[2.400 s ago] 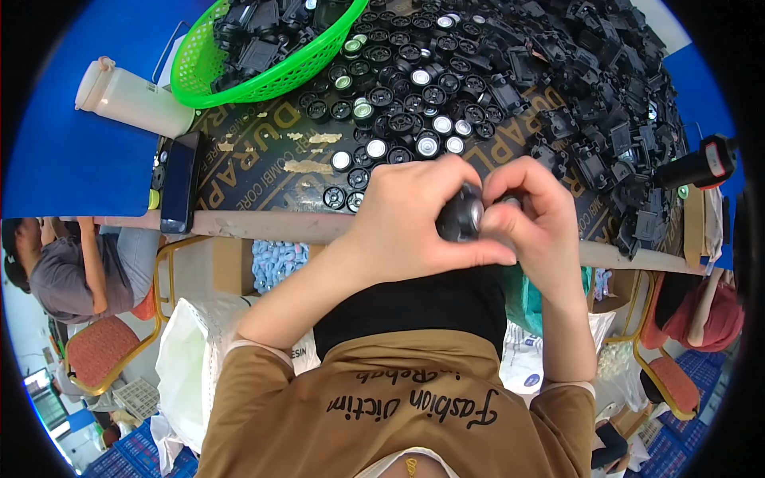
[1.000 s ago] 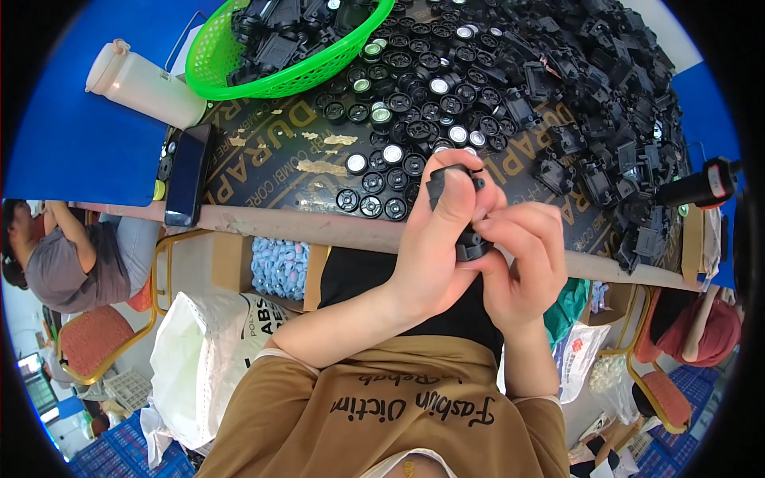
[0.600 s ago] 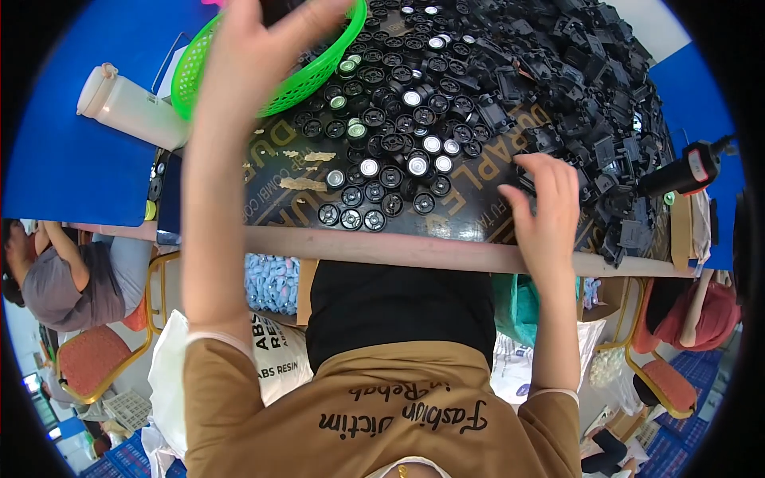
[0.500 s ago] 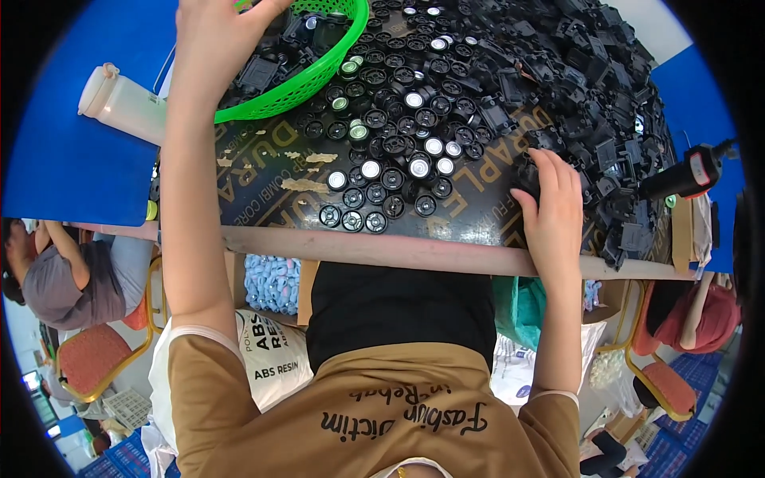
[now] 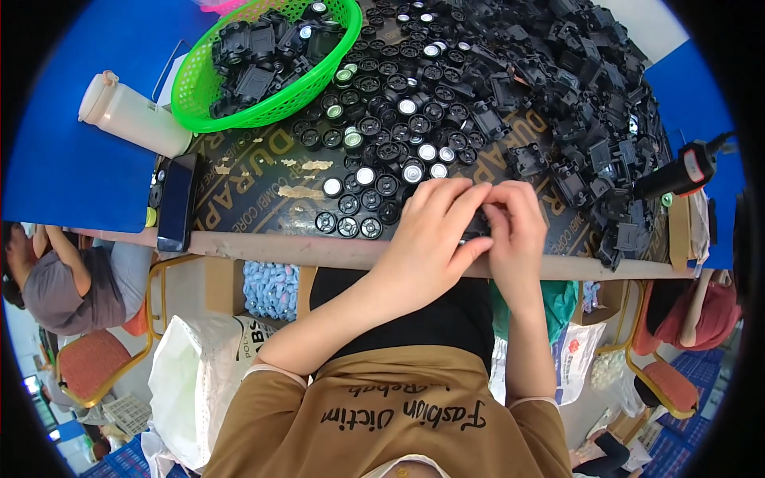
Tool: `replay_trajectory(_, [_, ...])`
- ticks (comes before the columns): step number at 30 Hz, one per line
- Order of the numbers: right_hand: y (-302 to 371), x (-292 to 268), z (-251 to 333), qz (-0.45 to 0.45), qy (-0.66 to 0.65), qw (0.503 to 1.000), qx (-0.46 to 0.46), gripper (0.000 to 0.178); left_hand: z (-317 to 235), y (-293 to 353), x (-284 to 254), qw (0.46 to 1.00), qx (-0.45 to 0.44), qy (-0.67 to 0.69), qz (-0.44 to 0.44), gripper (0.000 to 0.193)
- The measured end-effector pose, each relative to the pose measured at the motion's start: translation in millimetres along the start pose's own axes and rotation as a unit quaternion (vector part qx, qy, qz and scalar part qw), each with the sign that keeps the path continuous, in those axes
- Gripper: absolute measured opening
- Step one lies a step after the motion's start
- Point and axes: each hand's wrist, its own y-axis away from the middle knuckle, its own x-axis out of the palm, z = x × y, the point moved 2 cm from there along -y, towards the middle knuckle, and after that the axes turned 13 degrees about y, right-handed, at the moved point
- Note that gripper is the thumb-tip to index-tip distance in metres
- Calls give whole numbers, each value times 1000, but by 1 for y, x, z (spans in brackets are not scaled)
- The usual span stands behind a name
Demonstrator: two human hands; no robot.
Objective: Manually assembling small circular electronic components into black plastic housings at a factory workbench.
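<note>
My two hands meet over the table's front edge, right of centre. Between their fingers is a black plastic part (image 5: pixel 476 233), mostly hidden, so its exact kind cannot be made out. My left hand (image 5: pixel 430 235) curls over it from the left, thumb below. On the other side, my right hand (image 5: pixel 516 231) grips it with bent fingers. Just left of my hands lie black toy wheels (image 5: pixel 348 205), some with silver hubs. A heap of black plastic chassis-like parts (image 5: pixel 570 119) spreads over the table's right side.
A green basket (image 5: pixel 185 107) holding black parts stands at the far left. Near it are a white bottle (image 5: pixel 131 115) and a dark phone (image 5: pixel 177 203). At the right lies a black power screwdriver (image 5: pixel 687 171). Boxes and bags (image 5: pixel 199 382) sit below the table; other people are seated on both sides.
My left hand has come from the green basket to the front edge. My right hand has drawn nearer and left, from the chassis-like parts, and the two now meet around a black plastic part.
</note>
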Motion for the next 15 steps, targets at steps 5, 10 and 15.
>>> replay_trajectory(5, [2, -2, -8, 40, -152, 983, 95, 10, -3, 5, -1, 999, -5, -40, 21, 55])
replay_trajectory(10, [-34, -7, -8, 50, 140, 985, -91, 18, -2, 10, -11, 999, 12, -38, 24, 52])
replay_trajectory(15, [-57, 12, -11, 59, 323, 931, -161, 45, -5, 11, -28, 826, -277, 490, -26, 44])
